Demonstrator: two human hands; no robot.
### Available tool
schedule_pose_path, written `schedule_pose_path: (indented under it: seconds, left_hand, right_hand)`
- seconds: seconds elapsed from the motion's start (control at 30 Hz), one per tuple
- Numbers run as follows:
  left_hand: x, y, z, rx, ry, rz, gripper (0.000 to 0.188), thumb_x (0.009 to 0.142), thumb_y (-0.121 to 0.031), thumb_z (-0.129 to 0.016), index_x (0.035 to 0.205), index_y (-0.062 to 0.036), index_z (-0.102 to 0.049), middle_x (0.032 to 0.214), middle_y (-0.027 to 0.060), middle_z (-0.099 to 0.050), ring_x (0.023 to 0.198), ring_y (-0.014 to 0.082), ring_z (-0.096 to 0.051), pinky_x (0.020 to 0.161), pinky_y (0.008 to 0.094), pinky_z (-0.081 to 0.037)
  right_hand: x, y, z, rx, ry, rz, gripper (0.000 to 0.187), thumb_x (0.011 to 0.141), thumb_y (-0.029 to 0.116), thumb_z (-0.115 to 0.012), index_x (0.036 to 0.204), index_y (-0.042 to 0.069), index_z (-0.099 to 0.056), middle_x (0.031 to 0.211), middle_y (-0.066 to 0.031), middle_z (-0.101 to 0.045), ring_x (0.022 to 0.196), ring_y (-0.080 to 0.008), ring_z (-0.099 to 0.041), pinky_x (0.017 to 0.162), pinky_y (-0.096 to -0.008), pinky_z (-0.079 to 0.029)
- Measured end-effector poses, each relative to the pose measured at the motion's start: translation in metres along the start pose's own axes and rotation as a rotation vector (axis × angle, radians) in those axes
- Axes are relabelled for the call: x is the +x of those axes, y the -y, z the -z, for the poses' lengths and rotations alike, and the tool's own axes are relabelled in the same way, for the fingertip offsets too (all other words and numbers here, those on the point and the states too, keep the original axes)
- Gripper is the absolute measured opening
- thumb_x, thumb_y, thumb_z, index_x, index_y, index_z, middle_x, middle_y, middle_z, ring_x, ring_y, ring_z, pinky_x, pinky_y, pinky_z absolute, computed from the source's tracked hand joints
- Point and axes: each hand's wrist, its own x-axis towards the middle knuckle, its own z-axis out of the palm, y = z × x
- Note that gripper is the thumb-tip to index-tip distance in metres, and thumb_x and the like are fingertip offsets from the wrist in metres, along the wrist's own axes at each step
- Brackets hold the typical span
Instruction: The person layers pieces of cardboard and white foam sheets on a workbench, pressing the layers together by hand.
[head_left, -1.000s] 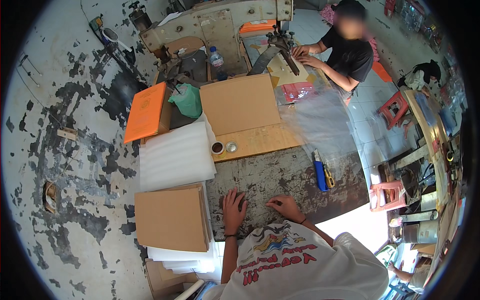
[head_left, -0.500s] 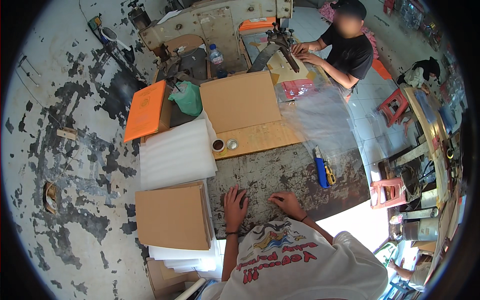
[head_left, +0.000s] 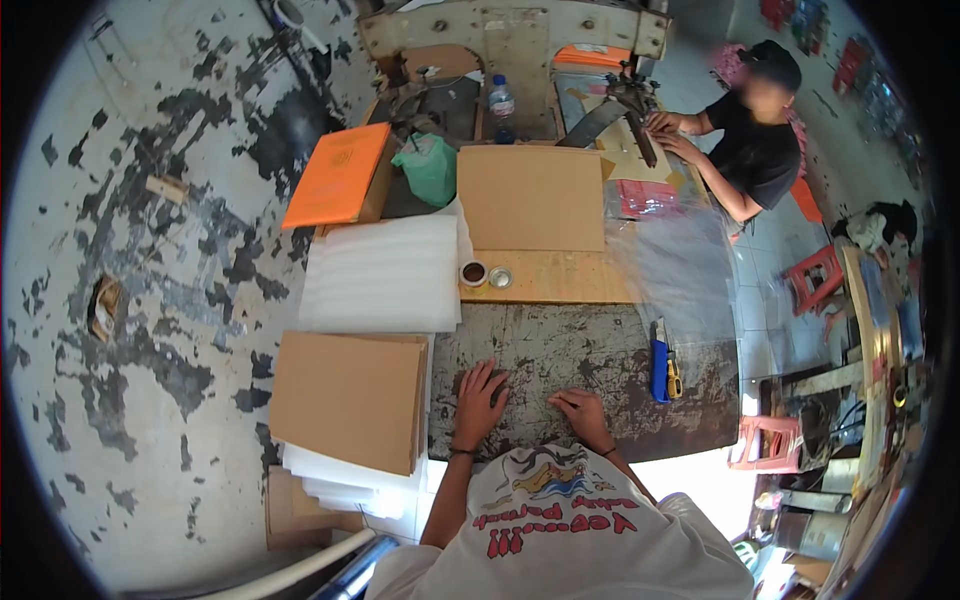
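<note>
My left hand point(head_left: 481, 405) lies palm down on the worn dark tabletop point(head_left: 540, 340), its fingers spread and nothing in it. To its right, my right hand point(head_left: 582, 418) rests on the same surface with its fingers curled together; whether anything small is between them is hidden. Nearest to my left hand is a stack of brown cardboard sheets point(head_left: 348, 395) at the table's left side. Beyond my right hand, a blue holder point(head_left: 660, 372) carries a cutter knife point(head_left: 659, 330), with yellow-handled scissors point(head_left: 675, 380) beside it.
White foam sheets point(head_left: 380, 275), an orange box point(head_left: 340, 178), a green plastic bag point(head_left: 428, 168) and a cardboard sheet point(head_left: 530, 198) lie farther back. A small open tin point(head_left: 473, 273) stands on the wooden strip. Clear plastic sheets point(head_left: 680, 265) lie right. A co-worker point(head_left: 765, 140) works at the machine point(head_left: 520, 40).
My view has turned, so the table now looks straighter and the scene sits farther right. Both hands stay at about the same places on the tabletop.
</note>
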Motion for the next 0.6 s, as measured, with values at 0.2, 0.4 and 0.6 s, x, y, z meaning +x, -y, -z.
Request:
schedule_pose_path:
  seconds: [0.2,0.4,0.6]
  left_hand:
    - [-0.003,-0.006,0.013,-0.021,-0.079,-0.043,0.025,0.093,-0.018,-0.066,0.117,-0.0096,-0.071,0.141,0.0141,-0.057,0.134,0.0336,-0.05,0.114,0.0497,-0.035]
    - [0.084,0.005,0.084,-0.121,-0.382,0.068,0.025,0.084,-0.007,-0.067,0.109,-0.0049,-0.07,0.108,0.0152,-0.068,0.103,0.0372,-0.062,0.093,0.0455,-0.049]
    - [0.234,-0.037,0.093,-0.114,-0.321,-0.141,0.028,0.089,-0.018,-0.067,0.115,-0.0068,-0.069,0.114,0.017,-0.067,0.109,0.0387,-0.061,0.092,0.0451,-0.049]
  right_hand:
    - [-0.004,0.011,0.002,-0.02,0.026,-0.035,0.013,0.088,0.011,-0.073,0.096,0.001,-0.076,0.089,-0.0133,-0.074,0.077,-0.0251,-0.071,0.07,-0.0325,-0.055]
    - [0.004,0.011,-0.003,0.018,-0.04,-0.052,0.016,0.092,0.013,-0.071,0.098,-0.001,-0.075,0.088,-0.0128,-0.074,0.075,-0.0248,-0.071,0.068,-0.0319,-0.055]
    - [0.011,-0.012,-0.002,-0.035,-0.118,-0.211,0.021,0.1,0.02,-0.062,0.098,-0.001,-0.06,0.075,-0.0144,-0.067,0.067,-0.0242,-0.067,0.062,-0.0349,-0.051]
